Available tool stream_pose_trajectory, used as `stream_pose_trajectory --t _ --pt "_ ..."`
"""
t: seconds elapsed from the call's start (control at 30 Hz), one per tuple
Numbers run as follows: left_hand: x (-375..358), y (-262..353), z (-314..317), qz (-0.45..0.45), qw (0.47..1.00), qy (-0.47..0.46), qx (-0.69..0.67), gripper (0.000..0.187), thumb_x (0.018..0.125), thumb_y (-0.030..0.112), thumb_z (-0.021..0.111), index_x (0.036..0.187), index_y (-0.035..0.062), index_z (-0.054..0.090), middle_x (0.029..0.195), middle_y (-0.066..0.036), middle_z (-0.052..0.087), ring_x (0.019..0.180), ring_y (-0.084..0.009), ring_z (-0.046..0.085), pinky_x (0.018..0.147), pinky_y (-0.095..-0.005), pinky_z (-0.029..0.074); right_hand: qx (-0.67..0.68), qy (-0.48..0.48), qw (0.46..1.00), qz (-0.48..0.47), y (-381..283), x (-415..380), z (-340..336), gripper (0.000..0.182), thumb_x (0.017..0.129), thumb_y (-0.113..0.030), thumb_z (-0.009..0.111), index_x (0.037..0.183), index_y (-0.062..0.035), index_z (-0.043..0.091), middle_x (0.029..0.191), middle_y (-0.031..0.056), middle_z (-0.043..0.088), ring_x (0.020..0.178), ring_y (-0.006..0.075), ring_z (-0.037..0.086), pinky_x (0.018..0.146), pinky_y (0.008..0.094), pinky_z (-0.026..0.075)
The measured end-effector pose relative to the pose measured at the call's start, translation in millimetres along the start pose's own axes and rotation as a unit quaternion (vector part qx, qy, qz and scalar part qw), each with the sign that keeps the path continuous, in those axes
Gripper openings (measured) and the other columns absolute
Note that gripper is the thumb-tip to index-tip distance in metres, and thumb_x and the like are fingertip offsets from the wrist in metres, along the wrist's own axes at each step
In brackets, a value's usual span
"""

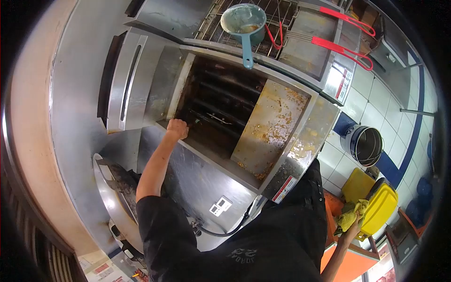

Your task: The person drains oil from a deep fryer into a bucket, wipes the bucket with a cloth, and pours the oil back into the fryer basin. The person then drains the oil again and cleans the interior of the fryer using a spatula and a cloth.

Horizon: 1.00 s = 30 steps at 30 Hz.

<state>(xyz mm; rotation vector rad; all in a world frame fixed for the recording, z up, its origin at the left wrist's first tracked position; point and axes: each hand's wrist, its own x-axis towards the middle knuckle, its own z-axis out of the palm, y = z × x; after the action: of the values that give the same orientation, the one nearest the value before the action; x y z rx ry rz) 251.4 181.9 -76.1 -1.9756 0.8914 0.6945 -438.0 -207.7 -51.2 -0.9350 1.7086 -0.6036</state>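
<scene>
My left hand is closed at the near rim of an open steel fryer vat, its fingers curled over the edge. Dark tubes run across the bottom of the vat, and greasy brown residue coats the inside. A slanted metal plate spotted with fried crumbs covers the vat's right side. Off to the lower right, my right hand grips a yellow-green cloth, beside a yellow plastic bin.
A blue-green saucepan rests on wire racks at the back, its handle overhanging the vat. Fry baskets' red handles project right. A metal bucket stands on the white-tiled floor. A steel panel rises left of the vat.
</scene>
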Motion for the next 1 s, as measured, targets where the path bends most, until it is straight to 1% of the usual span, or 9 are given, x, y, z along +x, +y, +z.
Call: stream_pose_trajectory --t 0.1,0.17,0.2,0.27,0.37,0.43,0.67,0.77,1.0 --pt "-3.8 -5.5 3.8 0.016 1.000 -0.015 -0.013 0.036 0.091 0.038 0.050 0.095 0.0091 0.071 0.097 -0.011 0.069 0.096 -0.0263 0.066 0.084 -0.0399 0.050 -0.038 0.011 0.999 0.017 -10.1 -6.5 7.3 0.048 0.091 -0.023 0.060 0.131 0.0011 0.048 0.123 0.0113 0.056 0.104 0.0206 0.058 0.086 0.0342 0.050" --pt "-1.7 -7.4 5.6 0.045 0.998 0.036 -0.012 0.043 0.092 0.039 0.046 0.091 0.0046 0.071 0.088 -0.016 0.070 0.088 -0.0309 0.068 0.080 -0.0415 0.053 -0.047 0.014 0.999 0.023 -12.7 -6.9 12.5 0.048 0.092 -0.024 0.060 0.130 0.0032 0.049 0.122 0.0123 0.055 0.104 0.0206 0.056 0.088 0.0330 0.047" --pt "0.6 -6.6 5.9 0.045 0.998 0.033 -0.014 0.043 0.092 0.039 0.046 0.091 0.0046 0.071 0.088 -0.016 0.070 0.088 -0.0309 0.068 0.080 -0.0415 0.053 -0.050 0.014 0.998 0.021 -11.3 -5.8 12.2 0.048 0.092 -0.024 0.060 0.129 0.0033 0.050 0.122 0.0126 0.055 0.105 0.0209 0.056 0.089 0.0334 0.047" --pt "0.7 -4.0 -12.3 0.015 0.999 -0.037 -0.018 0.036 0.091 0.037 0.051 0.096 0.0084 0.071 0.098 -0.012 0.070 0.096 -0.0266 0.067 0.084 -0.0390 0.051 -0.053 0.011 0.998 0.021 -3.7 -2.6 10.6 0.047 0.092 -0.024 0.059 0.129 0.0035 0.050 0.123 0.0129 0.054 0.105 0.0213 0.056 0.089 0.0338 0.047" --pt "6.3 -2.6 -16.3 0.019 0.997 -0.069 -0.018 0.036 0.091 0.036 0.051 0.096 0.0079 0.072 0.099 -0.013 0.070 0.098 -0.0275 0.067 0.085 -0.0387 0.052 -0.019 0.000 1.000 0.009 -0.9 0.3 11.2 0.050 0.091 -0.022 0.062 0.135 -0.0018 0.046 0.129 0.0104 0.053 0.110 0.0210 0.057 0.089 0.0349 0.050" --pt "8.5 -2.1 -21.1 0.019 0.997 -0.076 -0.008 0.036 0.091 0.036 0.051 0.096 0.0078 0.072 0.100 -0.014 0.070 0.099 -0.0277 0.066 0.086 -0.0389 0.052 -0.035 0.010 0.999 0.018 -5.0 -2.8 17.3 0.048 0.091 -0.024 0.060 0.130 0.0028 0.050 0.126 0.0129 0.052 0.107 0.0222 0.055 0.091 0.0339 0.046" --pt "17.3 -1.5 -23.3 0.016 0.997 -0.080 -0.005 0.036 0.092 0.036 0.051 0.097 0.0080 0.072 0.100 -0.013 0.070 0.099 -0.0285 0.066 0.087 -0.0408 0.052 -0.028 0.020 0.999 0.039 -8.6 -5.3 25.2 0.050 0.091 -0.026 0.060 0.131 0.0023 0.048 0.127 0.0122 0.052 0.108 0.0220 0.055 0.090 0.0339 0.047" --pt "20.3 3.5 -17.3 0.004 0.997 -0.082 -0.010 0.037 0.092 0.038 0.051 0.097 0.0080 0.072 0.100 -0.013 0.070 0.100 -0.0285 0.066 0.087 -0.0413 0.051 -0.075 0.025 0.996 0.030 2.6 6.2 20.9 0.052 0.091 -0.028 0.060 0.133 0.0010 0.048 0.125 0.0113 0.054 0.106 0.0212 0.057 0.088 0.0335 0.048" --pt "30.6 3.9 -29.2 0.024 0.992 -0.123 -0.005 0.035 0.092 0.037 0.053 0.096 0.0080 0.073 0.100 -0.013 0.070 0.100 -0.0274 0.066 0.086 -0.0394 0.052 -0.040 0.019 0.998 0.042 -1.9 2.0 38.7 0.052 0.091 -0.029 0.060 0.133 0.0007 0.048 0.124 0.0112 0.054 0.105 0.0210 0.057 0.087 0.0334 0.048"
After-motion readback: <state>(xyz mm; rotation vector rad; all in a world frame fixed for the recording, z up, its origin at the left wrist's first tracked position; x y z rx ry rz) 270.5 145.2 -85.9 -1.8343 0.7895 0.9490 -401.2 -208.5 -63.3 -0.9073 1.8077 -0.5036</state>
